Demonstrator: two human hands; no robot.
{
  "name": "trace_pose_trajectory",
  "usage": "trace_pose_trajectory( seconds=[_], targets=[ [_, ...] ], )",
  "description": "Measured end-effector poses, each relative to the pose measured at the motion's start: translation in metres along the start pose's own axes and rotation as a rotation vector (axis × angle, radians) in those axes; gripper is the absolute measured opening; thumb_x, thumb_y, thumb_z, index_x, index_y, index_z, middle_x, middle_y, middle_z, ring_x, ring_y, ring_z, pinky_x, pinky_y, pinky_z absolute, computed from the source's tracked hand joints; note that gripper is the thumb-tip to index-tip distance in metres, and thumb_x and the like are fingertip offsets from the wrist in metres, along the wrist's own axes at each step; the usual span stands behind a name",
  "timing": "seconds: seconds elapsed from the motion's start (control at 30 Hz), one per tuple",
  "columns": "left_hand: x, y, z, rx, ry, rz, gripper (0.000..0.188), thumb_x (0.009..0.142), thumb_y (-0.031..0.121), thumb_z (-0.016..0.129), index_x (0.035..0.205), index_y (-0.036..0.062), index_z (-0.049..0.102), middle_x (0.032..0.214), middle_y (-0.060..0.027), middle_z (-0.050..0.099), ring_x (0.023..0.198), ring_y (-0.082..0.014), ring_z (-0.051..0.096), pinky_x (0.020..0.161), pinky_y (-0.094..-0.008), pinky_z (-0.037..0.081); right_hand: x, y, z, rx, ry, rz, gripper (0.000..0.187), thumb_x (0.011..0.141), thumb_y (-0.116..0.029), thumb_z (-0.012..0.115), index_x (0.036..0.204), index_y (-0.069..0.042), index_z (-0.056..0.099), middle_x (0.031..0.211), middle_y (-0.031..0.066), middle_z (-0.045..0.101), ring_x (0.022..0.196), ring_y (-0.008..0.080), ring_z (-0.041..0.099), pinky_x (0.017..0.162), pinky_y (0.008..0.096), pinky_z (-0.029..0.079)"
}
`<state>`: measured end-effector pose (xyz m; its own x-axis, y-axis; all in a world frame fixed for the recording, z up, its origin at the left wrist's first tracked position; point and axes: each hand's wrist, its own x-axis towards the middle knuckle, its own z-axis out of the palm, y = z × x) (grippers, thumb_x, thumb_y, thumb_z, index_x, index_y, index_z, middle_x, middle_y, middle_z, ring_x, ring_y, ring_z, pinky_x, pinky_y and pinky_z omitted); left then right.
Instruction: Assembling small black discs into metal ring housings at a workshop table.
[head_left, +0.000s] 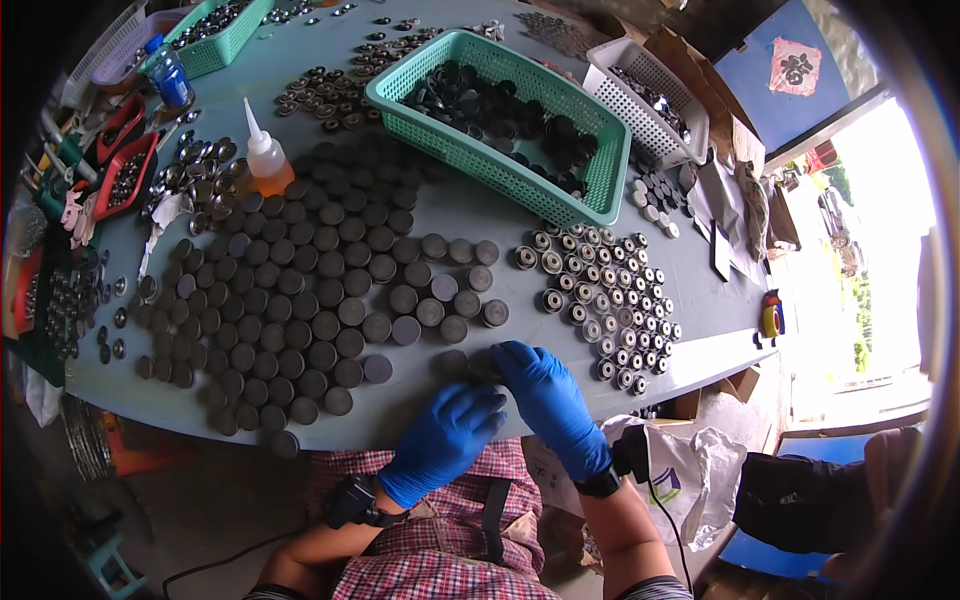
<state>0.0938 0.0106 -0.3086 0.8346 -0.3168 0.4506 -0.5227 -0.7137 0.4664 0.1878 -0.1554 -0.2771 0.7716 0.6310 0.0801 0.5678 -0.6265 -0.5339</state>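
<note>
Both hands are in blue gloves at the near edge of the desk (700, 345). The left hand (445, 435) curls loosely with nothing visibly in its grip. The right hand (545, 395) arches over a couple of dark round caps (455, 362) right at the edge; can't tell if it's actually pinching one, since the fingers hide that.

Risk as I see it: those caps sit so near the edge that a clumsy nudge could roll one off into the lap. A sweeping wrist could also scatter the big field of grey caps (300, 290) just beyond the left hand, or the neat rows of small silver rings (610, 295) to the right.

Farther back sit an oil bottle (266, 157), a green basket (500, 120) full of black parts, and a white basket (650, 100) beside it.
</note>
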Motion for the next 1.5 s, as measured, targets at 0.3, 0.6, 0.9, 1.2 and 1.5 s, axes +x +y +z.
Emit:
trace_pose_trajectory(
  seconds=[0.3,0.6,0.9,1.2,1.5],
  targets=[
    [-0.001,-0.002,0.003,0.037,-0.037,0.011,0.024,0.08,0.011,0.066,0.104,0.0107,0.069,0.123,-0.0051,0.061,0.118,-0.0222,0.056,0.103,-0.0427,0.044,0.045,0.033,-0.04,-0.002,0.372,0.241,0.035,0.081,0.0,0.067,0.116,-0.005,0.059,0.094,0.0147,0.06,0.087,0.0331,0.062,0.073,0.039,0.051],
    [0.002,-0.004,0.0,0.034,-0.05,0.01,0.025,0.079,0.013,0.067,0.104,0.0119,0.07,0.122,-0.0034,0.062,0.118,-0.0214,0.056,0.101,-0.0417,0.045,0.055,0.052,-0.036,-0.253,0.212,0.256,0.026,0.083,-0.014,0.069,0.108,-0.008,0.067,0.094,0.0129,0.063,0.086,0.0339,0.062,0.073,0.0438,0.05],
    [0.001,-0.001,0.004,0.033,-0.015,0.027,0.022,0.08,0.013,0.066,0.101,0.0111,0.068,0.121,-0.0054,0.061,0.117,-0.023,0.056,0.104,-0.0435,0.043,0.056,0.059,-0.035,-0.384,0.154,0.0,0.013,0.082,-0.004,0.06,0.094,-0.002,0.061,0.09,0.0144,0.06,0.084,0.0351,0.059,0.071,0.0447,0.048],
    [-0.002,-0.001,0.006,0.096,0.028,0.008,0.029,0.082,0.009,0.061,0.11,0.0095,0.066,0.122,-0.0048,0.061,0.117,-0.0225,0.056,0.106,-0.0438,0.04,0.031,0.046,-0.014,-0.248,0.247,0.01,0.022,0.08,-0.016,0.069,0.099,-0.005,0.064,0.09,0.012,0.06,0.082,0.0331,0.061,0.069,0.0443,0.049],
    [-0.002,-0.001,0.003,0.084,-0.025,-0.014,0.032,0.079,0.01,0.065,0.111,0.0106,0.068,0.121,-0.0047,0.061,0.117,-0.0227,0.055,0.109,-0.0485,0.036,0.043,0.017,0.037,-0.01,0.333,-0.006,0.078,0.08,-0.026,0.075,0.144,-0.001,0.038,0.143,0.0277,0.042,0.129,0.0463,0.043,0.108,0.0493,0.038]
  ],
)
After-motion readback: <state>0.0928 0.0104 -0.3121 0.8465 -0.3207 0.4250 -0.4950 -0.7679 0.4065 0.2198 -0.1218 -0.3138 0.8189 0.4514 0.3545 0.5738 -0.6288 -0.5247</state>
